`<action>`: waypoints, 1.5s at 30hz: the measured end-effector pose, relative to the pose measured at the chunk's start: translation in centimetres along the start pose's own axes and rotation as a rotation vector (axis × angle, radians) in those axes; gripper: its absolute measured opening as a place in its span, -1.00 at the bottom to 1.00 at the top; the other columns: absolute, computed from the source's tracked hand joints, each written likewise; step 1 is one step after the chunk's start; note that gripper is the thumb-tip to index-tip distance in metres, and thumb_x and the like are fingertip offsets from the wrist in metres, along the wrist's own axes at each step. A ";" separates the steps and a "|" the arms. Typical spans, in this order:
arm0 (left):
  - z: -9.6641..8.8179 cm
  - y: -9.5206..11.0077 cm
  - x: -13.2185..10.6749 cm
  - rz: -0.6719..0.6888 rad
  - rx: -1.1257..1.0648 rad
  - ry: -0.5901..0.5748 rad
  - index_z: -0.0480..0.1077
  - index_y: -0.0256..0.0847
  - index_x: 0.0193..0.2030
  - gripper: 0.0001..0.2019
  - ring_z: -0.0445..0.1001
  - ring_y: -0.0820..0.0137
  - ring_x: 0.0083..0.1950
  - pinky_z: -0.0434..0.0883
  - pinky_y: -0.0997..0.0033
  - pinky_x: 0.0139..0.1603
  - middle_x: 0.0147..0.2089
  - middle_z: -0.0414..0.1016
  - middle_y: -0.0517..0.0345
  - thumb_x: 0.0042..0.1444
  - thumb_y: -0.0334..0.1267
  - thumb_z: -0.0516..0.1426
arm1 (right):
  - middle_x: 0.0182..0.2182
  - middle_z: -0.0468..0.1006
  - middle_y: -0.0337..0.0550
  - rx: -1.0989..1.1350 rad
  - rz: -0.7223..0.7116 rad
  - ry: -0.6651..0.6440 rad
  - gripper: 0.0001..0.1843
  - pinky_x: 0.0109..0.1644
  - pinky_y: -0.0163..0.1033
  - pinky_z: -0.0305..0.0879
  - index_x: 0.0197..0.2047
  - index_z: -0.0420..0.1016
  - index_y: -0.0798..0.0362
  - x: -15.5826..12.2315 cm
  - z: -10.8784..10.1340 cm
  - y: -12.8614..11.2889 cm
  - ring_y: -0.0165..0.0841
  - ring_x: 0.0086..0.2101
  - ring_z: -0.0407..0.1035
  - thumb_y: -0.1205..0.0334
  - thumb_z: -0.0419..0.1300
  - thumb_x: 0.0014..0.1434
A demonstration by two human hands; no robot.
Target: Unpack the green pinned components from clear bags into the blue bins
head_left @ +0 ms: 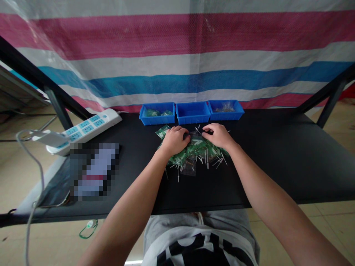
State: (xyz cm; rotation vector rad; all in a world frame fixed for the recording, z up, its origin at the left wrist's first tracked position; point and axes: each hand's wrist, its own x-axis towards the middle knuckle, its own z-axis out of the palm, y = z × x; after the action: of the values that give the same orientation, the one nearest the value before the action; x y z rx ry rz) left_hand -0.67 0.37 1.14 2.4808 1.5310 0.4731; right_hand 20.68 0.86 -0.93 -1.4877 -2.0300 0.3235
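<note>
A heap of small green-printed clear packets (181, 157) mixed with silver pop rivets (208, 159) lies on the black table. My left hand (176, 140) rests on the heap's left side, fingers bent and a gap between thumb and forefinger. On the other side, my right hand (219, 136) hovers at the upper right of the heap, its thumb and forefinger apart. One rivet sticks up between the two hands, close to the right fingertips; I cannot tell whether they touch it. A clear plastic bag (189, 167) with brownish contents lies at the heap's front.
Behind the heap stand three blue bins: the left bin (157, 120) has green packets, the middle bin (193, 119) looks bare inside, the right bin (226, 115) has clear bags. A power strip (87, 127) with a plugged cable and a pixelated item (97, 170) lie left.
</note>
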 end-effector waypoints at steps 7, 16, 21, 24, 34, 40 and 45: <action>0.2 -0.1 0.1 0.000 -0.018 0.012 0.51 -0.21 -0.09 -0.73 0.44 0.10 0.03 0.35 0.08 0.08 -0.04 0.52 -0.04 0.18 -0.19 0.06 | -0.30 0.60 -0.04 -0.003 -0.015 -0.010 -0.83 -0.17 -0.16 0.33 -0.25 0.60 0.11 0.0 0.0 0.0 -0.23 -0.27 0.43 0.26 0.26 0.07; 0.2 -0.2 0.1 0.005 -0.041 0.021 0.51 -0.22 -0.12 -0.74 0.45 0.13 0.01 0.35 0.10 0.08 -0.05 0.53 -0.03 0.18 -0.21 0.06 | -0.33 0.60 -0.06 0.053 -0.072 -0.003 -0.85 -0.20 -0.20 0.32 -0.26 0.60 0.11 -0.1 -0.2 -0.1 -0.28 -0.32 0.44 0.30 0.21 0.11; 0.7 -0.6 0.3 0.018 -0.084 0.048 0.51 -0.23 -0.26 -0.80 0.45 0.20 -0.02 0.35 0.17 0.06 -0.09 0.53 -0.01 0.17 -0.30 0.05 | -0.36 0.58 -0.09 0.087 -0.204 -0.069 -0.83 -0.24 -0.24 0.30 -0.26 0.60 0.11 -0.3 -0.3 -0.9 -0.34 -0.37 0.43 0.27 0.17 0.17; 0.8 -0.6 0.3 0.018 -0.095 0.069 0.50 -0.22 -0.28 -0.82 0.45 0.18 0.00 0.34 0.14 0.05 -0.09 0.53 -0.01 0.17 -0.32 0.05 | -0.34 0.58 -0.08 0.098 -0.189 -0.082 -0.81 -0.22 -0.22 0.30 -0.24 0.60 0.10 -0.3 -0.4 -1.2 -0.33 -0.35 0.43 0.23 0.18 0.19; -0.7 0.2 0.2 -0.059 -0.537 0.298 0.50 -0.25 -0.35 -0.79 0.40 0.40 -0.36 0.33 0.40 -0.29 -0.39 0.51 0.13 0.14 -0.17 0.11 | -0.23 0.58 -0.03 0.212 -0.226 -0.058 -0.71 -0.16 -0.17 0.32 -0.12 0.56 0.09 -0.7 -1.3 -2.4 -0.25 -0.23 0.42 0.09 0.21 0.18; -0.2 1.1 0.2 -0.081 -1.009 0.324 0.50 -0.27 -0.35 -0.70 0.31 0.49 -0.49 0.27 0.47 -0.46 -0.51 0.43 0.19 0.04 -0.02 0.22 | -0.40 0.54 -0.15 0.323 -0.223 -0.147 -0.67 -0.31 -0.28 0.23 -0.23 0.53 0.09 -1.3 -1.4 -4.8 -0.37 -0.41 0.36 -0.02 0.20 0.17; 0.0 1.6 0.3 -0.055 -1.189 0.213 0.48 -0.28 -0.30 -0.70 0.36 0.50 -0.48 0.34 0.48 -0.44 -0.52 0.42 0.21 0.00 -0.04 0.26 | -0.58 0.44 -0.25 0.369 -0.101 -0.099 -0.66 -0.40 -0.30 0.13 -0.44 0.47 0.09 -1.2 -1.4 -5.0 -0.43 -0.53 0.26 0.05 0.11 0.24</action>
State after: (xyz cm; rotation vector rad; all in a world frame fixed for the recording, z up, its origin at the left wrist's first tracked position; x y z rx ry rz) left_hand 0.78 -0.12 1.74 1.4682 0.8875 1.2126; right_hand 17.90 -2.21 2.39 -1.1589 -1.9806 0.7008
